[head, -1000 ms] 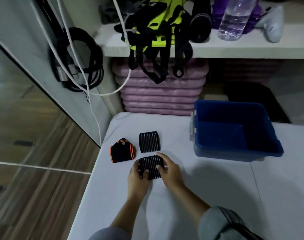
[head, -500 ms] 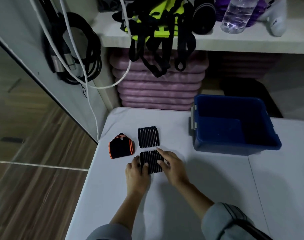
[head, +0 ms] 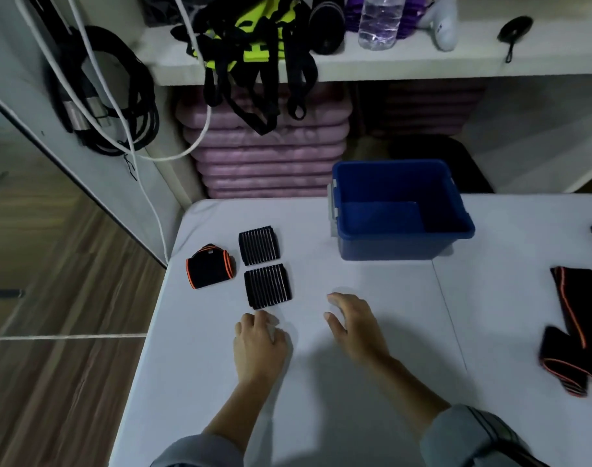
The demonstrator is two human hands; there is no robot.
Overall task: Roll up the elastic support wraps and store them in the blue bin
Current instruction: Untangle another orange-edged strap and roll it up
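Near black ribbed elastic wrap [head: 268,285], by the white table's [head: 372,332] left edge, was just released; left hand [head: 259,345] & right hand [head: 353,323] are withdrawn, empty, spread. Blue plastic bin [head: 402,241] is not yet loaded.

My left hand [head: 259,342] coming off the near ribbed wrap [head: 267,286], now empty at its 6 o'clock, my right hand [head: 353,323] drawing away open toward 4 o'clock

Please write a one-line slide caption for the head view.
Both hands empty beside three rolled wraps; blue bin empty.
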